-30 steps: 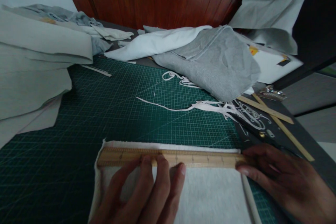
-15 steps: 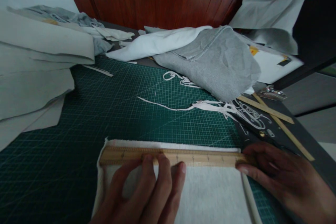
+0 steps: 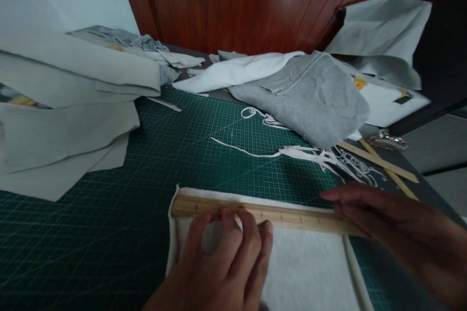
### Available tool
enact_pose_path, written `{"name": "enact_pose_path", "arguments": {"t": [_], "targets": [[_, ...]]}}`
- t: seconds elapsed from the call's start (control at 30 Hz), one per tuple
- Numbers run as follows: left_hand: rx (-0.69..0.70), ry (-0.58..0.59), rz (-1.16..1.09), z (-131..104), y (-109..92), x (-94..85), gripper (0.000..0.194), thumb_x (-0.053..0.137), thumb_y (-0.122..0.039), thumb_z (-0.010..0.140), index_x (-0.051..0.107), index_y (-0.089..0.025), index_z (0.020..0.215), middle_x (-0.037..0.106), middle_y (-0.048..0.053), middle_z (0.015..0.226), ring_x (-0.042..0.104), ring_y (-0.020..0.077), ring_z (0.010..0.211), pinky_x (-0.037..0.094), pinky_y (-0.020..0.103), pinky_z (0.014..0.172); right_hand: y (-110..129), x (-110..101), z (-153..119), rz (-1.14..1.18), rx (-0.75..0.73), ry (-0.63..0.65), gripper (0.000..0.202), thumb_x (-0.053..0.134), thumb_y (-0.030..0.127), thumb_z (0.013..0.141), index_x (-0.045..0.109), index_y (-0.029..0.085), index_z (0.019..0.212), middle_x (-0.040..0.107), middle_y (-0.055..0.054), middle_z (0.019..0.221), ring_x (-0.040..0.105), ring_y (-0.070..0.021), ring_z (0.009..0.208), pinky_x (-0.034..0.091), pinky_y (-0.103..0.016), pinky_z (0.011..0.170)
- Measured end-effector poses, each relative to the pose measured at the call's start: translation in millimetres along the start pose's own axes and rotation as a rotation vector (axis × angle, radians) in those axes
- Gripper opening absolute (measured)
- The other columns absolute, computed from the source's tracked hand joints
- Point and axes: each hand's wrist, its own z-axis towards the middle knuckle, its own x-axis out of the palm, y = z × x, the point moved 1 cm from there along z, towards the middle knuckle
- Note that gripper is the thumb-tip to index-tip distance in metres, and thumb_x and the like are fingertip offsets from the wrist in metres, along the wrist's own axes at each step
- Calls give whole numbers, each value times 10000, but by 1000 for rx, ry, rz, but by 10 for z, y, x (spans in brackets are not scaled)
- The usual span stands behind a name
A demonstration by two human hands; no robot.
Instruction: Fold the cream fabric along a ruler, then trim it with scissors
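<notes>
A wooden ruler (image 3: pixel 302 219) lies along the far edge of a white piece of fabric (image 3: pixel 310 262) with raised side edges. My left hand (image 3: pixel 233 252) holds the ruler down, its bent fingertips on the ruler's left half. At the ruler's right end, my right hand (image 3: pixel 394 228) has its fingers stretched out over the fabric's far corner. Its fingers and thumb are extended, and it grips nothing that I can see. The right tip of the ruler is partly hidden by this hand. Both the fabric and the ruler rest on a green cutting mat (image 3: pixel 197 155).
Thin white fabric strips (image 3: pixel 306 154) lie beyond the ruler. Stacked pale fabric (image 3: pixel 73 141) covers the left side. A folded grey cloth (image 3: pixel 306 97) sits at the back. Two crossed wooden sticks (image 3: pixel 383 161) and a shiny hair clip (image 3: pixel 386 140) are at the right.
My right hand has let go of the ruler's end and straightened its fingers. My left hand still presses on the ruler. The whole view has shifted, so things appear farther right.
</notes>
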Motion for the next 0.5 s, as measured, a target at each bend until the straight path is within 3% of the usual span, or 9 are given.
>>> {"name": "enact_pose_path", "arguments": {"t": [0.07,0.13,0.2,0.37,0.43,0.5], "targets": [[3,-1,6,7,4,-10,700,399,-684,1035,545,-211,1531,640,156,1413,472,375,1268,357,609,980,288,160,199,287,47,177,274,682,447,1002,737,332,1245,856,-29,934,840,-230,807,690,-252,689],[2,-6,8,13,2,-8,688,383,-677,1043,542,-214,1526,640,148,1407,476,375,1244,358,613,961,546,318,387,443,62,286,210,736,372,959,693,291,1148,834,-21,878,820,-226,785,663,-258,670],[-2,-16,12,19,1,2,682,371,-672,1047,542,-212,1521,637,146,1405,474,377,1231,357,611,945,759,463,538,444,-31,365,72,725,315,967,684,259,948,777,9,781,734,-168,664,569,-218,575],[31,-99,16,31,28,33,690,396,-660,1038,581,-175,1492,639,165,1382,480,380,1224,346,558,914,1122,740,779,431,-190,583,237,714,340,1018,740,206,824,668,38,684,580,-120,598,441,-214,529],[45,-125,5,32,38,30,682,430,-657,1028,605,-172,1475,655,158,1352,495,375,1208,341,545,912,1225,756,864,403,-248,571,282,712,373,1027,758,198,811,615,48,634,528,-109,559,396,-209,485],[30,-101,-13,32,41,19,680,453,-666,1022,618,-180,1468,663,150,1353,506,361,1198,344,538,923,1292,677,946,388,-293,422,291,702,376,1037,769,201,815,572,59,591,503,-105,526,380,-209,463]]}}
